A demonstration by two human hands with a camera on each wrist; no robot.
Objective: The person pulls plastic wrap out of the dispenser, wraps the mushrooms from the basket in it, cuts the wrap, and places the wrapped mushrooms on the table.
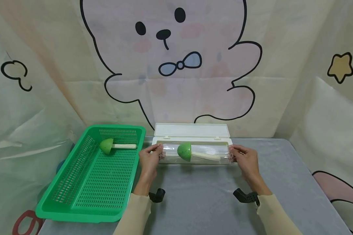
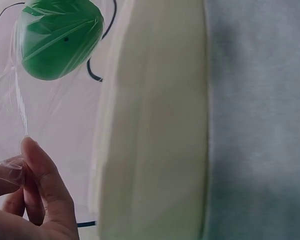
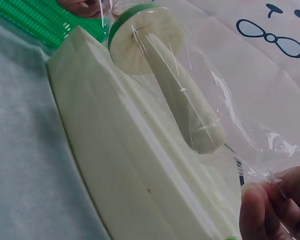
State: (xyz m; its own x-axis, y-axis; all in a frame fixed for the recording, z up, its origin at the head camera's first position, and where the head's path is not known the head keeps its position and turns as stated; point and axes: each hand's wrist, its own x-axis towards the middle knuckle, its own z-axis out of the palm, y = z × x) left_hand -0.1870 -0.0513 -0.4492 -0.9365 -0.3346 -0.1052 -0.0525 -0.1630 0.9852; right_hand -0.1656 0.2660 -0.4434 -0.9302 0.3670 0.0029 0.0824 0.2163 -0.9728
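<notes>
A green-capped, mushroom-shaped thing with a pale stem lies wrapped in clear plastic wrap, held level over the front of a white box. My left hand pinches the wrap's gathered left end between thumb and fingers. At the other end, my right hand pinches the twisted wrap beyond the stem's tip. In the right wrist view the stem slants toward the right hand, and the film is stretched around it. The green cap shows through creased film in the left wrist view.
The white box has its lid raised at the back. On the left stands a green plastic basket with another green-capped mushroom shape inside. A printed curtain hangs behind the grey table.
</notes>
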